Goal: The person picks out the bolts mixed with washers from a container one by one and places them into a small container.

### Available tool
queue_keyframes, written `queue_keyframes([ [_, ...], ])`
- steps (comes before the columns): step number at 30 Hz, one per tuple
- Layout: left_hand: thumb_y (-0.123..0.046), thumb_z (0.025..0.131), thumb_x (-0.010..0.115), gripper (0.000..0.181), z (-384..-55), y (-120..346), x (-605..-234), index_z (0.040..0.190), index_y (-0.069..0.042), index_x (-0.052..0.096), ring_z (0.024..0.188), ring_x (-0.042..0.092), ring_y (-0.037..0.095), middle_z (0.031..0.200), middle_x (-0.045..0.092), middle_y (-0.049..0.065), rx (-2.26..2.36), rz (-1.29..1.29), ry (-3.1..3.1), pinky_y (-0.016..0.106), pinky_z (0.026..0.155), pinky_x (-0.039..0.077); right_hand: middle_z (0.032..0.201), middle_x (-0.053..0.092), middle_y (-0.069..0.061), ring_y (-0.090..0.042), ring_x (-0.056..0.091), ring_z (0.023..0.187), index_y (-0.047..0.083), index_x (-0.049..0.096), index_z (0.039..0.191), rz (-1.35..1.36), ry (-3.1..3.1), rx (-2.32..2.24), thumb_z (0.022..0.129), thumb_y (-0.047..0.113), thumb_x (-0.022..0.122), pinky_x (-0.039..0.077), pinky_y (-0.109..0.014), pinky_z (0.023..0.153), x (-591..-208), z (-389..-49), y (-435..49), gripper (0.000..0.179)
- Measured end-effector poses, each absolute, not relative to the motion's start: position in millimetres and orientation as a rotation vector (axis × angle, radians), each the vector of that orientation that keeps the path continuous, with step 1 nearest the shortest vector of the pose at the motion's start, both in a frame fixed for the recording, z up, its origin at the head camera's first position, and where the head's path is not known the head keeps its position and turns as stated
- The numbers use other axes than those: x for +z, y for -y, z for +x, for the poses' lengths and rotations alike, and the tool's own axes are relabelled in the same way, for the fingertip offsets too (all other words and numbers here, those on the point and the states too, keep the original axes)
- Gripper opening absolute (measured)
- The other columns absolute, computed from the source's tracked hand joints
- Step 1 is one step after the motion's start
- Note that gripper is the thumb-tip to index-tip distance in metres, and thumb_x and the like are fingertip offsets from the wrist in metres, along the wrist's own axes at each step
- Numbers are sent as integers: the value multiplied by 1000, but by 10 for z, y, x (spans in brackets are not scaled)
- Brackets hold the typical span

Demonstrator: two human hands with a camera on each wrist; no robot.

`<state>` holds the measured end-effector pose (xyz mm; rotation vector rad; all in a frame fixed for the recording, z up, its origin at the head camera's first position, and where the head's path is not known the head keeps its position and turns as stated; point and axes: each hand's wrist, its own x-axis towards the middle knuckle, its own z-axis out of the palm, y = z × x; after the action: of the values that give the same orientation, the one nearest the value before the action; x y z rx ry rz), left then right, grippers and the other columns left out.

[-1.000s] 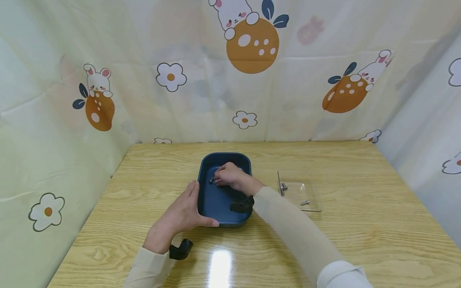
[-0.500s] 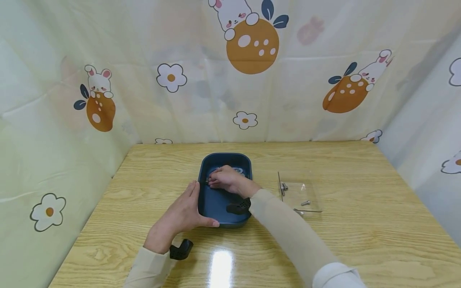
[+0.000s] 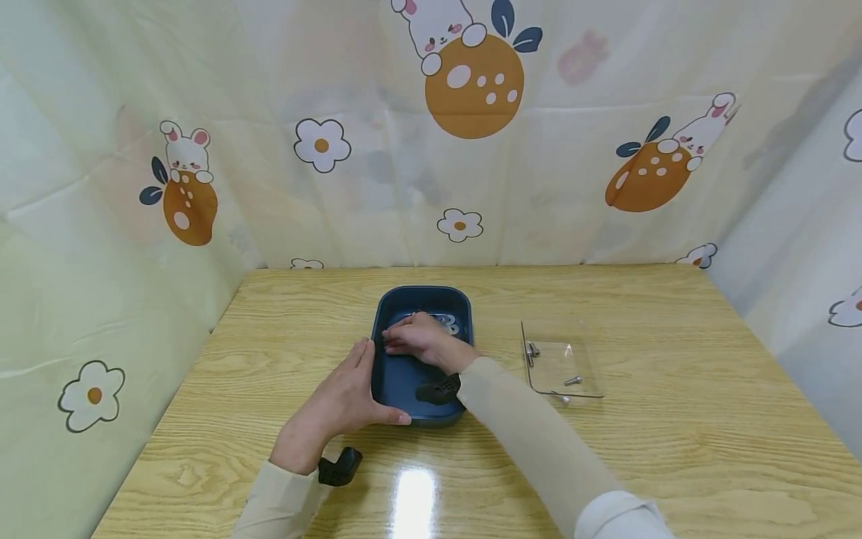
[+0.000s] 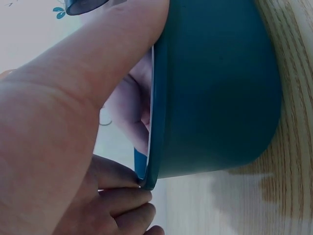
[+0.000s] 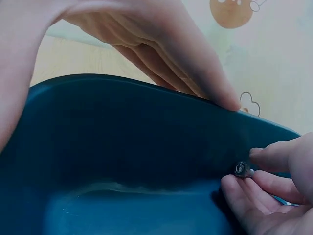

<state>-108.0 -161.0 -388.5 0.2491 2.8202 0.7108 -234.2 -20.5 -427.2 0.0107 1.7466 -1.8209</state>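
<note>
A dark blue open box (image 3: 397, 393) stands on the wooden table. Around its near-left corner my left hand (image 3: 342, 393) holds the outer walls, fingers along the left side and thumb at the front. My right hand (image 3: 420, 337) reaches inside, close to the left wall. In the right wrist view its fingers pinch a small metal screw (image 5: 241, 169), whose round socketed head faces the camera. Pale ring-shaped pieces (image 3: 447, 322) lie at the back right of the box, partly hidden behind the right hand.
Right of the box sits a clear plastic tray-like piece (image 3: 552, 367) with several screws in or beside it, including one screw (image 3: 573, 380) near its front. The wooden table (image 3: 673, 434) extends around them. A patterned curtain (image 3: 377, 202) hangs behind and at both sides.
My right hand has moved left inside the box, toward its left wall, and the screw seen beside it earlier is now pinched. The left hand stays put.
</note>
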Motion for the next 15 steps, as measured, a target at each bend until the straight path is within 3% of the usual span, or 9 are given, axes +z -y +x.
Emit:
queue_keyframes([
  [5, -64, 67, 83, 135, -1080, 1613, -3879, 158, 2, 7, 152, 19, 37, 165, 10, 24, 717, 253, -2818, 50, 122, 26, 114, 69, -23, -22, 71, 93, -13, 60, 122, 10, -1783, -1820, 95, -3, 58, 58, -36, 92, -4279, -2335, 226, 28],
  [15, -63, 67, 83, 134, -1077, 1602, -3871, 158, 0, 7, 153, 18, 37, 165, 10, 22, 705, 238, -2811, 51, 122, 25, 108, 69, -19, -19, 69, 89, -10, 60, 122, 17, -1757, -1824, 94, -4, 57, 58, -36, 93, -4274, -2351, 188, 29],
])
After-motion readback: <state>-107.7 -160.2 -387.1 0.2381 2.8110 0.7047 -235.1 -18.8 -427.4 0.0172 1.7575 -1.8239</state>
